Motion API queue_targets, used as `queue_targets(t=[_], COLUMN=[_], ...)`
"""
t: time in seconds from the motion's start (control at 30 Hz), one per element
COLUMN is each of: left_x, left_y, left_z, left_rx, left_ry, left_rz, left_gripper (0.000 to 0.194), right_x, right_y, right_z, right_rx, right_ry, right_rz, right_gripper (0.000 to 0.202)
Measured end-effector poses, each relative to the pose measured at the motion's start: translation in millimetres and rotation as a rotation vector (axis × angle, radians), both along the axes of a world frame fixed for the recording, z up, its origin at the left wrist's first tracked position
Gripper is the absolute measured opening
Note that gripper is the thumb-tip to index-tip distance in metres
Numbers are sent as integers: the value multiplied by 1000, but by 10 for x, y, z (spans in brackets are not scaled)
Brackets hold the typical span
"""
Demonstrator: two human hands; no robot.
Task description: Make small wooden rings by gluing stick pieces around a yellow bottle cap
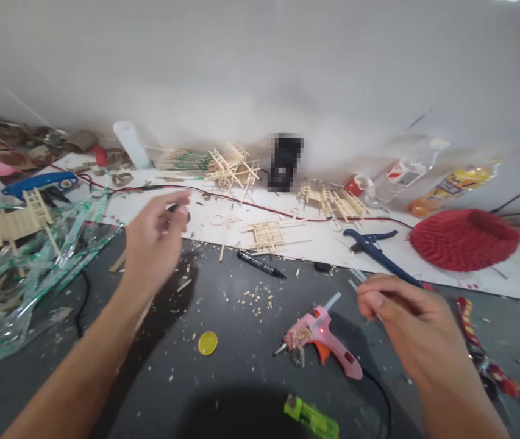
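My left hand reaches forward over the dark table, blurred by motion. Its fingertips pinch a small dark round piece near the white board's front edge. My right hand hovers at the right, its fingers closed on a thin pale stick that pokes out to the upper left. Just left of that hand, a pink glue gun lies on the table with its nozzle pointing left. A small stick frame rests on the board between my hands.
A black marker, blue cutters and a red honeycomb paper shape lie ahead. A yellow cap and a green lighter are near me. Plastic wrappers and a wooden ladder model crowd the left; bottles lie by the wall.
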State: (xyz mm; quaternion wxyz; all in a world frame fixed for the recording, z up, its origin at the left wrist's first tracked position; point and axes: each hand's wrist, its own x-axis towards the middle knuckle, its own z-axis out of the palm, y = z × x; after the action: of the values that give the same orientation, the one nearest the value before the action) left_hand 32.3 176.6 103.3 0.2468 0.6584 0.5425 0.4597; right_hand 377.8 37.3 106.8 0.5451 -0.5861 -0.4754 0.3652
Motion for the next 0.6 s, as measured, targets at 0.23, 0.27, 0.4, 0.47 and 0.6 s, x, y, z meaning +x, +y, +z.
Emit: queue_targets(t=[0.23,0.27,0.4,0.47,0.6], left_x=[756,754,383,61,-593], left_y=[-1476,-1575,-1793,-1825,-1680], left_z=[161,147,65,20,-38], left_rx=[-303,-350,-395,-334,-226], left_ry=[-215,-209,-110,-79,23], left_rz=[-730,-765,-710,-568,-257], left_gripper=[59,43,60,68,63], right_x=[-667,-684,-537,-421,-306], right_y=[-347,-363,-320,-260,-81], right_z=[555,567,487,408,215], right_rx=[281,300,252,203,100], right_ry=[-296,-313,-289,-276,-363], right_rz=[487,422,225,199,240], right_gripper=[27,26,11,5,24])
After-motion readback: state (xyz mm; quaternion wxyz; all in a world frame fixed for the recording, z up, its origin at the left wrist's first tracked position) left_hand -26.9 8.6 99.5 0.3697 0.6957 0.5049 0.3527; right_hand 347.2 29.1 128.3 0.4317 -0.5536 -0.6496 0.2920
